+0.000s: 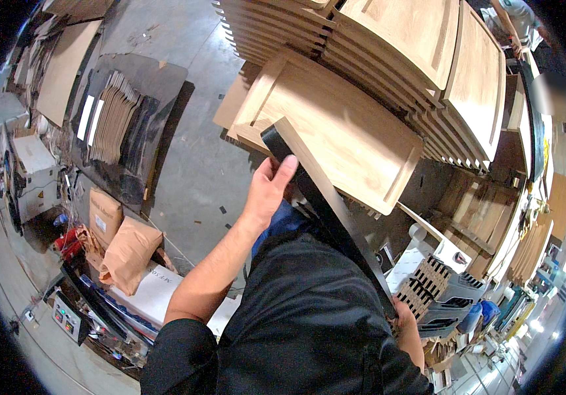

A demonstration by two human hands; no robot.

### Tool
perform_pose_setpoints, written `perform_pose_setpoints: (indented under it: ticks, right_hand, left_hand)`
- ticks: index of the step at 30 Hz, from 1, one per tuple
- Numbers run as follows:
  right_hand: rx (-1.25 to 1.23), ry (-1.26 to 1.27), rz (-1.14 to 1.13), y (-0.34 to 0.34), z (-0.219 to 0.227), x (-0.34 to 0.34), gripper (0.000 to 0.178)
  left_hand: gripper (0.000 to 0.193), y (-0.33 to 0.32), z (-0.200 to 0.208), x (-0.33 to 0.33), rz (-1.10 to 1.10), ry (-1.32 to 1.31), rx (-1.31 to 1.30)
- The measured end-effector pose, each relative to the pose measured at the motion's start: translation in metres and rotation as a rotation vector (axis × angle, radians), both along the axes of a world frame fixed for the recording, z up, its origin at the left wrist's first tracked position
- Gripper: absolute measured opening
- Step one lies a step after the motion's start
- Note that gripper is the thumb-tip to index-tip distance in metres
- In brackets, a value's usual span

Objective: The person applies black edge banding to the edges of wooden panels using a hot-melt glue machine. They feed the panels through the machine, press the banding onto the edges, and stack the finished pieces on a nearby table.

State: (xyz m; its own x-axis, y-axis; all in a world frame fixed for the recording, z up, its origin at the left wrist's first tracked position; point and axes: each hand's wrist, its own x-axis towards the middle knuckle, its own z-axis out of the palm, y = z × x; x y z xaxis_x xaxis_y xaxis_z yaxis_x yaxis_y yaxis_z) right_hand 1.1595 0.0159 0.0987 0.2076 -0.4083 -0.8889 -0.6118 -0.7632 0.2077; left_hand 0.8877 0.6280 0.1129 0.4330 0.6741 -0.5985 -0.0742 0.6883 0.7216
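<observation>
A long board [342, 214] with a black face and a pale wood-grain edge slants across in front of my body. My left hand [271, 187] grips it close to its far end, with the thumb lying on the black side. At the near right end my right hand [407, 317] is closed around the board; most of those fingers are hidden. Just beyond the board lies a pale wooden panel [335, 118] with a raised border, on top of a low stack.
Tall stacks of framed wooden panels [421, 39] stand ahead and right. Slats [115, 118] lie on a dark sheet at left. Paper sacks [131, 253] and a control box [69, 319] sit lower left. Grey crates [451, 299] are at right. Another person [516, 26] is far right.
</observation>
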Motion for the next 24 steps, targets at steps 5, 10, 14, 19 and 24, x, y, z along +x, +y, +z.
perform_pose_setpoints:
  ticks: [5,10,14,19,24]
  right_hand:
    - [0.019,-0.042,-0.005,-0.014,-0.009,-0.002,0.05]
    - [0.017,-0.008,-0.013,0.001,0.002,-0.003,0.049]
    - [0.061,0.003,-0.071,0.003,0.006,-0.002,0.05]
    - [0.033,0.01,-0.045,0.0,-0.001,0.001,0.057]
    - [0.053,0.024,-0.071,-0.014,-0.009,0.004,0.063]
  left_hand:
    - [0.068,-0.008,0.004,0.003,-0.079,-0.02,0.121]
    - [0.065,-0.006,0.003,0.0,-0.094,-0.021,0.127]
    - [0.051,-0.001,-0.003,-0.001,-0.128,0.157,0.189]
    - [0.057,0.022,0.033,0.001,-0.404,0.591,0.348]
    - [0.051,0.025,0.033,-0.002,-0.453,0.621,0.437]
